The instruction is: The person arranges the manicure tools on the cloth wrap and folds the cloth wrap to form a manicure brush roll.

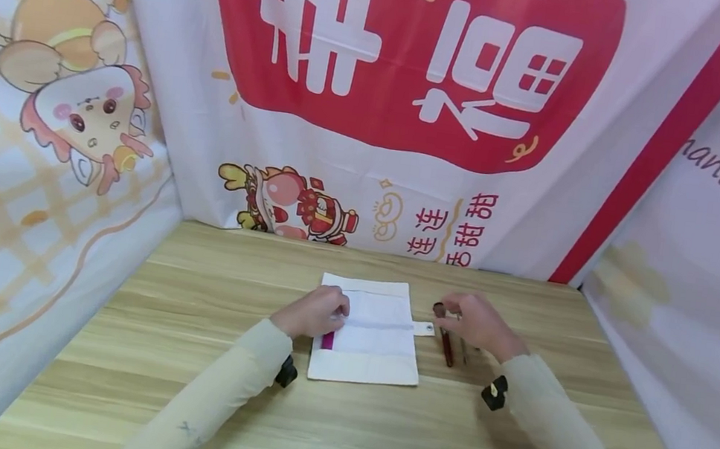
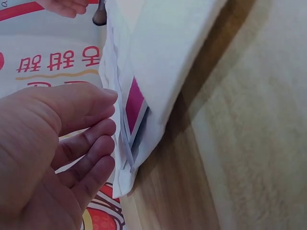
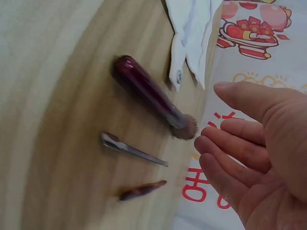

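Observation:
A white fabric case point(image 1: 376, 369) lies unfolded, with a snap strap point(image 1: 424, 329) at its right. A magenta-and-white flat piece point(image 2: 135, 106) shows inside its left end. My left hand point(image 1: 317, 312) is at that end, thumb and fingers slightly bent beside the case edge point(image 2: 125, 182), with nothing visibly held. Over the table to the right, my right hand point(image 1: 477, 324) has its thumb and fingers apart, holding nothing. Nearest it is a makeup brush point(image 3: 148, 91) with a dark red handle. Beside that lie a slim silver tool point(image 3: 136, 152) and a small dark, pointed piece point(image 3: 142, 190).
The wood-grain table point(image 1: 368, 435) carries everything. A printed white and red cloth point(image 1: 397, 139) hangs behind it, with more cloth on the left point(image 1: 42, 230) and right point(image 1: 695, 296). Small black devices are strapped at both wrists.

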A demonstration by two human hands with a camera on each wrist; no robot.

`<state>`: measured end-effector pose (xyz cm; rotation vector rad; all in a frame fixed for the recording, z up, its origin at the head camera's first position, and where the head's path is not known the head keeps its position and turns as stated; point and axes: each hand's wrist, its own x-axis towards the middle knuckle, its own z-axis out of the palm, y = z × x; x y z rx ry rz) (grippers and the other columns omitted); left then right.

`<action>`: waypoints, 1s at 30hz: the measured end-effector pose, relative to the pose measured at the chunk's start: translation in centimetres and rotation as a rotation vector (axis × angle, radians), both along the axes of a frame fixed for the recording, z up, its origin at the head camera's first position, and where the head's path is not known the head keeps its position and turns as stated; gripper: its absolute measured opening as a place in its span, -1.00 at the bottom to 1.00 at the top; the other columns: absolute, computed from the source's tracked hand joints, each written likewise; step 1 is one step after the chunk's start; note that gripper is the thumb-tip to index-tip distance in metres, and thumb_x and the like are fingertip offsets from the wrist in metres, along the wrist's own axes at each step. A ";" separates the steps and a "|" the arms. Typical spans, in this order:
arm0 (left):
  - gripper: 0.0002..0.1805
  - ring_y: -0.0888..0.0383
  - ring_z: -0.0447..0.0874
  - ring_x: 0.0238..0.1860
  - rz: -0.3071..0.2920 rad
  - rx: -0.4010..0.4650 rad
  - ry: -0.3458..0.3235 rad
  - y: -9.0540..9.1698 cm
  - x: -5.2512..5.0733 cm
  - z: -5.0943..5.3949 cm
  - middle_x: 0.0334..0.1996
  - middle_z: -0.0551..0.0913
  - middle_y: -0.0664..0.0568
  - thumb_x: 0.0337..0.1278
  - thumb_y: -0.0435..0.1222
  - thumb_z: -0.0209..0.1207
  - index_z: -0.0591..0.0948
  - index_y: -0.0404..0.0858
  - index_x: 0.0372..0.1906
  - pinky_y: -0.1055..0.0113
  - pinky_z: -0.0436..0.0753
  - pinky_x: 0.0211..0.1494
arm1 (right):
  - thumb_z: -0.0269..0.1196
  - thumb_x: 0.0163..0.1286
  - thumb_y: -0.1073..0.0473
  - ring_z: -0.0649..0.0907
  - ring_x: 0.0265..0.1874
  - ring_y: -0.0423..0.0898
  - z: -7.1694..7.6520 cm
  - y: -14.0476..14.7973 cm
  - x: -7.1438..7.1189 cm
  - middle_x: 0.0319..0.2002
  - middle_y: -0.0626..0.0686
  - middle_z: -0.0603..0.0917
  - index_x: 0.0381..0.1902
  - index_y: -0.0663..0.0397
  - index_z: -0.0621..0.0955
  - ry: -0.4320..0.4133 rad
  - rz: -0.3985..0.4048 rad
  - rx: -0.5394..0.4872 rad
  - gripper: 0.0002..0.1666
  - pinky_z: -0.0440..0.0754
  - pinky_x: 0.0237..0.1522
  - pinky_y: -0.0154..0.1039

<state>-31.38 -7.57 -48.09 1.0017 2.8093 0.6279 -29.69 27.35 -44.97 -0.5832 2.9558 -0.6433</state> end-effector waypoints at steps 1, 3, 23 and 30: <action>-0.89 0.08 0.61 -0.15 -0.006 -0.006 0.003 0.1 0.0 0.0 -0.20 0.74 -0.06 0.30 -0.42 0.33 0.77 -0.32 -0.13 0.11 0.68 0.12 | 0.42 0.45 0.10 0.76 0.07 0.17 -0.4 0.1 0.1 0.02 0.22 0.80 -0.04 0.16 0.72 -0.006 -0.025 -0.006 -0.74 0.71 0.14 0.17; -0.89 0.08 0.60 -0.17 -0.015 -0.015 0.007 0.4 -0.1 0.0 -0.21 0.74 -0.07 0.30 -0.42 0.32 0.77 -0.32 -0.13 0.12 0.68 0.11 | 0.42 0.45 0.12 0.76 0.08 0.17 -1.0 0.3 0.2 0.04 0.23 0.79 0.03 0.19 0.72 -0.015 -0.068 -0.018 -0.69 0.72 0.14 0.16; -0.95 0.12 0.60 -0.19 0.010 -0.042 -0.027 0.6 -0.3 -0.5 -0.23 0.74 -0.04 0.32 -0.44 0.32 0.76 -0.28 -0.20 0.17 0.69 0.11 | 0.44 0.28 0.27 0.27 -0.73 -0.20 -2.3 -1.9 -0.9 -0.76 -0.15 0.20 -0.79 -0.05 0.30 -0.109 -0.286 -0.039 -0.38 0.30 -0.55 -0.29; -0.94 0.14 0.54 -0.25 0.009 -0.032 -0.032 0.6 -0.1 -0.5 -0.30 0.70 0.01 0.33 -0.44 0.32 0.74 -0.25 -0.27 0.20 0.66 0.03 | 0.45 0.22 0.22 0.13 -0.74 -0.24 -2.2 -1.6 -1.8 -0.83 -0.22 0.12 -0.87 -0.10 0.29 -0.095 -0.243 -0.060 -0.34 0.19 -0.55 -0.31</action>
